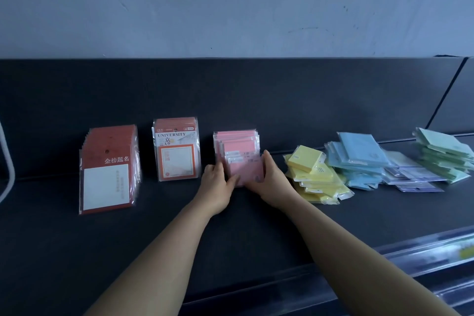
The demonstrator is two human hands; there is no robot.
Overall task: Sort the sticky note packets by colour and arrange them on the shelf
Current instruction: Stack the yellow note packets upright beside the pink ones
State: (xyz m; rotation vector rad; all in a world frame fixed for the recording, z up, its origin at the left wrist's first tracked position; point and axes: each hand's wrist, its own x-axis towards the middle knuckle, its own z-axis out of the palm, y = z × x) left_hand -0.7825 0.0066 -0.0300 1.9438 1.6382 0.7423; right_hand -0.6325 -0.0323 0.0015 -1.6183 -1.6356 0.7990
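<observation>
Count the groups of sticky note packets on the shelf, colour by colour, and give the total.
Red upright rows of plastic-wrapped sticky note packets: 2
Pink upright row of packets, held between left hand and right hand: 1
Yellow pile of packets: 1
Blue pile of packets: 1
Lilac pile of packets: 1
Green pile of packets: 1
Total: 7 groups

Arms outstretched, left hand [218, 183] and right hand [272, 179] close, fingers curled.
</observation>
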